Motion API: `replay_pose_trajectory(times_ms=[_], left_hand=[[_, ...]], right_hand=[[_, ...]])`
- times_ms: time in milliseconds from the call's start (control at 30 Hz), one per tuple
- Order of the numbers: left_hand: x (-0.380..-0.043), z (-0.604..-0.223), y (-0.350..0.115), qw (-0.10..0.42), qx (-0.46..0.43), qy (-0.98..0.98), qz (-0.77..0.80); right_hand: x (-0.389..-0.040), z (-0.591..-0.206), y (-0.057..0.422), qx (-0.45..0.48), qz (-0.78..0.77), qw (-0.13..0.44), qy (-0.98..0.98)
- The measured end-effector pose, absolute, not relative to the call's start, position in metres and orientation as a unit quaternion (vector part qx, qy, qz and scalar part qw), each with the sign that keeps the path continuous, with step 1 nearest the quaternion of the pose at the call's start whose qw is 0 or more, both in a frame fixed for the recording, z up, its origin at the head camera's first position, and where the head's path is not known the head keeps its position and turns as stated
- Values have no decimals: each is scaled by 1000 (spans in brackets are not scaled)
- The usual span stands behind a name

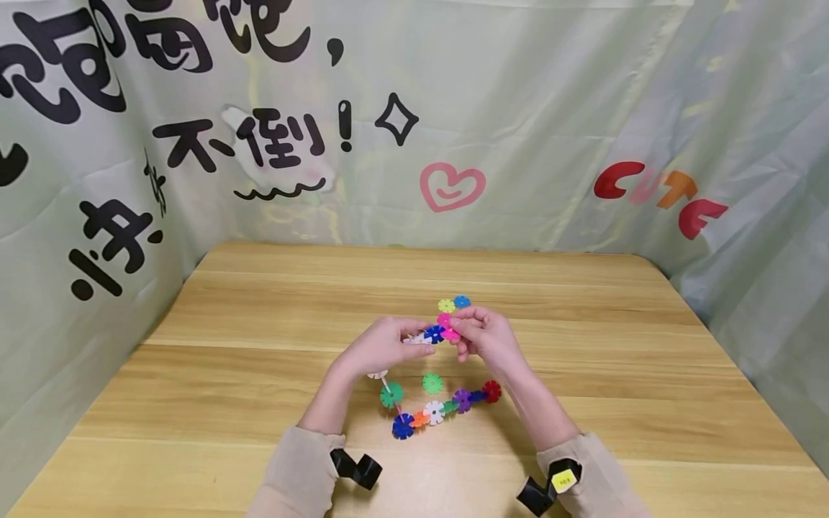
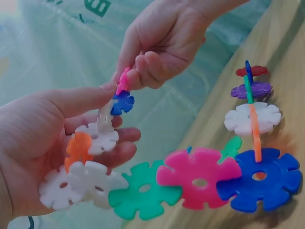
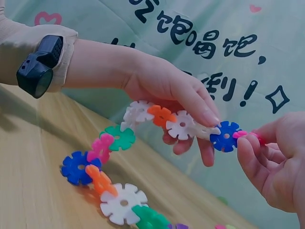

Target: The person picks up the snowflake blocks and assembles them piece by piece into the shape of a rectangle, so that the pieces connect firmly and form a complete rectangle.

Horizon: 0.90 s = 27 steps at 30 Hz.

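A chain of interlocking plastic snowflake discs hangs from both hands in a loose curve. My left hand [image 1: 382, 347] holds it near its raised end, thumb on a white disc [image 3: 181, 125] section and fingers behind. Between the thumb and fingers of my right hand [image 1: 488, 338] is a pink disc [image 3: 248, 136], touching the dark blue disc [image 3: 226, 136] at that end; whether their slots are fully locked, I cannot tell. From the left palm the chain runs down through a green disc [image 2: 145, 190] and a larger-looking blue disc [image 2: 259, 180] to a red disc [image 1: 492, 391].
A loose green disc [image 1: 432, 383] lies on the wooden table [image 1: 259, 403] inside the chain's curve. Beyond the hands are a yellow disc [image 1: 446, 306] and a light blue disc [image 1: 462, 301]. Printed curtain [image 1: 518, 108] surrounds the table's back and sides.
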<state>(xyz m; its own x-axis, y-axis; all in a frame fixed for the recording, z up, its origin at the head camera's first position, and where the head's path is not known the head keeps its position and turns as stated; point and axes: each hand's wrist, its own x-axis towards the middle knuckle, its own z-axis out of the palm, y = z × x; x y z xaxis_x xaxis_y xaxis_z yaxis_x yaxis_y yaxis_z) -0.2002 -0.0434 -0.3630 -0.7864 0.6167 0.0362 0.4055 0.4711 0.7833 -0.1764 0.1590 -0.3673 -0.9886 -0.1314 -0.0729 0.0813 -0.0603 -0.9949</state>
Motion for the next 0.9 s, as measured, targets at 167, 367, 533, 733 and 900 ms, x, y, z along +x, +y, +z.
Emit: replay_pose_trajectory(times_ms=[167,367,533,733,900], left_hand=[[-199,-359,-40,109,285,857,416],[-200,-361,-36,112,267,847,446],[-201,-363,-35,127,241,834,480],[-202,-365,-35,132,222,833,489],[-202,-365,-38,130,218,831,494]], right_hand=[[-177,-364,150,-21,-738,55,673],[-177,-367,141,-23,-730,36,682],[-176,-370,138,-6,-704,8,710],[-178,-372,139,1,-691,-2,723],[-185,-371,155,14,-694,-8,720]])
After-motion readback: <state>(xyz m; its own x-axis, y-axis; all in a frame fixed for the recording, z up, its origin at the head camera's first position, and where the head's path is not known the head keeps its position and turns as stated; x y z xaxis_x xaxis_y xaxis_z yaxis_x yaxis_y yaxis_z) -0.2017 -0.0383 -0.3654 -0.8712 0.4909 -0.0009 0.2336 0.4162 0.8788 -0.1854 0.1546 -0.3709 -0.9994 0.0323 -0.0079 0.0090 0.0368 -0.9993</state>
